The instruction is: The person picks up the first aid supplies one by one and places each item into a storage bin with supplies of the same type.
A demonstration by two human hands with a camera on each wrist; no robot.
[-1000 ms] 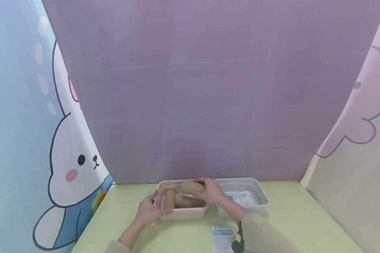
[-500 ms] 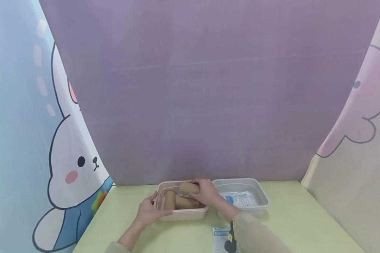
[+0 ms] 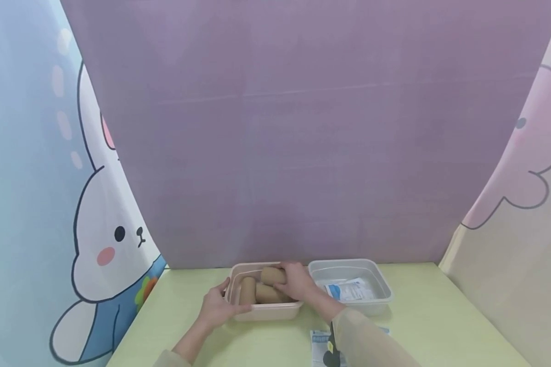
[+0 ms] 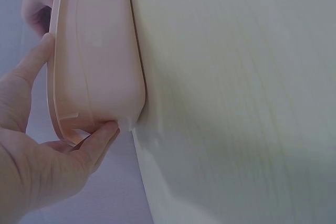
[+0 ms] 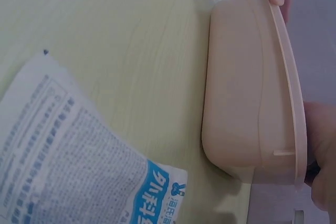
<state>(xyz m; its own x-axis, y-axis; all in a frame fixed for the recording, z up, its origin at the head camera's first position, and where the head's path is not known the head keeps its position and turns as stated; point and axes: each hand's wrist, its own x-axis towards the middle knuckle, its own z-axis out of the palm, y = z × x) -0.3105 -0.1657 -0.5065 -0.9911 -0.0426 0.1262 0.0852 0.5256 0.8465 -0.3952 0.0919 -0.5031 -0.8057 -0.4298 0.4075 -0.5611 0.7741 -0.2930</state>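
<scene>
A pale pink plastic bin (image 3: 275,312) stands at the back of the table with several brown rolls inside. My left hand (image 3: 215,307) holds its left end, thumb along the front rim; in the left wrist view, fingers (image 4: 100,140) curl under the bin's rim. My right hand (image 3: 298,282) reaches into the bin's right half and grips a brown roll (image 3: 273,276) at the back. Beside it lie an upright-looking roll (image 3: 248,290) and a sideways roll (image 3: 269,294). The right wrist view shows the bin wall (image 5: 236,87) hiding most of my right hand (image 5: 323,150).
A whitish bin (image 3: 376,306) stands just right of the pink one, with a blue-and-white packet (image 3: 352,289) inside. More printed packets (image 5: 79,156) lie on the table in front, partly under my right sleeve (image 3: 369,334). A purple cloth (image 3: 303,153) hangs behind the table.
My right hand has moved slightly left and lowered the brown roll into the back of the pink bin. The left hand keeps its hold on the bin.
</scene>
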